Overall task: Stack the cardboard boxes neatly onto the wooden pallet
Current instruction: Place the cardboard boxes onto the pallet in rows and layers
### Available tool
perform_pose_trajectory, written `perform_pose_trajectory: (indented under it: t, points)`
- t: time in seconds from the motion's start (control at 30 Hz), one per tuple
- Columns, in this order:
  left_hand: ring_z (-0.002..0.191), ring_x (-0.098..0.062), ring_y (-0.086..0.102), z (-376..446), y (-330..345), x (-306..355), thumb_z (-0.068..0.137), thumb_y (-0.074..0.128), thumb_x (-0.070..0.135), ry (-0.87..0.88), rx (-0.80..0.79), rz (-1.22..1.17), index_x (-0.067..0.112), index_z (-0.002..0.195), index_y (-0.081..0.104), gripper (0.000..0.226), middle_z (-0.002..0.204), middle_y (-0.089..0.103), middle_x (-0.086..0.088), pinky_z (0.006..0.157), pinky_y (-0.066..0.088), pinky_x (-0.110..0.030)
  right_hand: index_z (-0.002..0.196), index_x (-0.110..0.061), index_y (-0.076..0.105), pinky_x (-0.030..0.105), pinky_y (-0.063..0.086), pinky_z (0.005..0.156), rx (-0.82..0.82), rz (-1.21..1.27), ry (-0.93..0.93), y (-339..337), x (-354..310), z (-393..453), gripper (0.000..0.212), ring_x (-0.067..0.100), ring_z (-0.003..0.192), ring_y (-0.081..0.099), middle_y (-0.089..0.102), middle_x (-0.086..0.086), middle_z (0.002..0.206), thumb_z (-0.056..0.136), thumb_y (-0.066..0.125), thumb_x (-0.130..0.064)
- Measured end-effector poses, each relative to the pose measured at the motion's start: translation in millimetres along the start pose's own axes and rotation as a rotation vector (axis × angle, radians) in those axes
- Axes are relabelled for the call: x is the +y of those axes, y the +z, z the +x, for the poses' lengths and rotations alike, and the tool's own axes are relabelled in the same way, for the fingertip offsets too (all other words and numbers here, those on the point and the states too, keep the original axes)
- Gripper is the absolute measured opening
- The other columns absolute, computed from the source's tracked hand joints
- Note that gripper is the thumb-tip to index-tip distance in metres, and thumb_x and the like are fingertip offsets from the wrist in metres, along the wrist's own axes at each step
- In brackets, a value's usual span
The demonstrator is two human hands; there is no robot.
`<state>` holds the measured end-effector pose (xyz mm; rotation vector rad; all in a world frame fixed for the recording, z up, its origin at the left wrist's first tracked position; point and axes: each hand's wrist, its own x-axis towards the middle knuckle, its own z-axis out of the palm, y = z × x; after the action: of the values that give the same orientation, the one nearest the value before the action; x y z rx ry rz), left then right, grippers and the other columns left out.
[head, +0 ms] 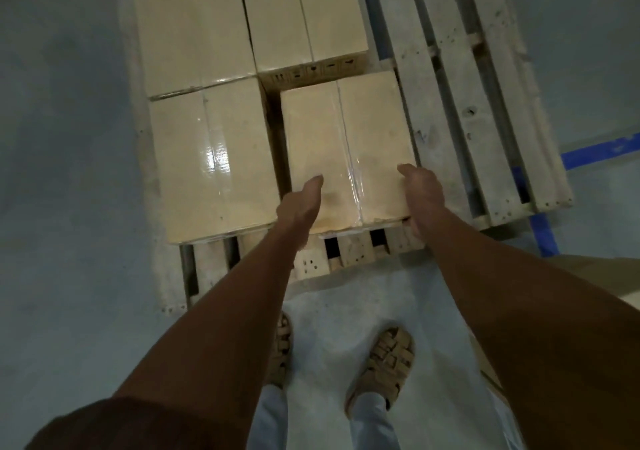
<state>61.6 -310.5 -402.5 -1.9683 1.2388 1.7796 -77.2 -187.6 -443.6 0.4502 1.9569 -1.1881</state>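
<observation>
While both hands grip near end of tan taped cardboard box [346, 151], box sits low on grey wooden slat pallet [460, 103]. Left hand [300, 203] and right hand [423, 195] clamp its sides, likely to square it beside 3 other tan boxes [211, 158].

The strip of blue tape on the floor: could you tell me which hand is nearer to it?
Right. The right hand holds the box on the side toward the blue tape; the left hand is at the box's far side.
</observation>
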Motion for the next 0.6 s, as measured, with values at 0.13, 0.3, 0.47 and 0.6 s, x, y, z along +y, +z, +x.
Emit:
perform_pose_trajectory:
  t: [0.13, 0.3, 0.47, 0.6]
  points:
    - [0.132, -0.037, 0.045, 6.2, 2.1, 2.1, 0.092, 0.053, 0.055, 0.048, 0.051, 0.003, 0.006, 0.154, 0.033, 0.081, 0.156, 0.036, -0.015, 0.105, 0.043, -0.048, 0.142, -0.026, 0.053, 0.052, 0.046, 0.104, 0.025, -0.054, -0.028, 14.0, -9.8, 2.2, 0.077, 0.028, 0.118, 0.055, 0.058, 0.003, 0.135, 0.071, 0.06, -0.053]
    - [0.123, -0.034, 0.05, 13.6, 3.1, 7.6, 0.093, 0.051, 0.046, 0.087, 0.112, 0.053, 0.001, 0.149, 0.038, 0.074, 0.147, 0.044, -0.017, 0.103, 0.045, -0.044, 0.141, -0.026, 0.055, 0.051, 0.05, 0.102, 0.062, -0.087, -0.026, 22.6, -12.2, 7.4, 0.065, 0.025, 0.115, 0.056, 0.059, 0.002, 0.132, 0.08, 0.063, -0.046]
    - [0.114, -0.032, 0.054, 19.2, 1.8, 13.5, 0.092, 0.049, 0.044, 0.11, 0.151, 0.124, -0.001, 0.139, 0.047, 0.065, 0.134, 0.052, -0.015, 0.099, 0.049, -0.044, 0.147, -0.027, 0.05, 0.05, 0.049, 0.103, 0.024, -0.099, -0.024, 30.1, -18.0, 18.2, 0.065, 0.023, 0.114, 0.056, 0.058, 0.002, 0.136, 0.085, 0.064, -0.042]
    - [0.085, -0.023, 0.057, 25.9, 4.6, 16.8, 0.095, 0.049, 0.038, 0.144, 0.203, 0.245, 0.003, 0.093, 0.057, 0.037, 0.097, 0.061, -0.009, 0.081, 0.051, -0.034, 0.148, -0.026, 0.048, 0.05, 0.05, 0.1, -0.015, -0.073, -0.007, 31.9, -19.1, 26.3, 0.064, 0.023, 0.109, 0.058, 0.059, 0.002, 0.131, 0.087, 0.063, -0.039]
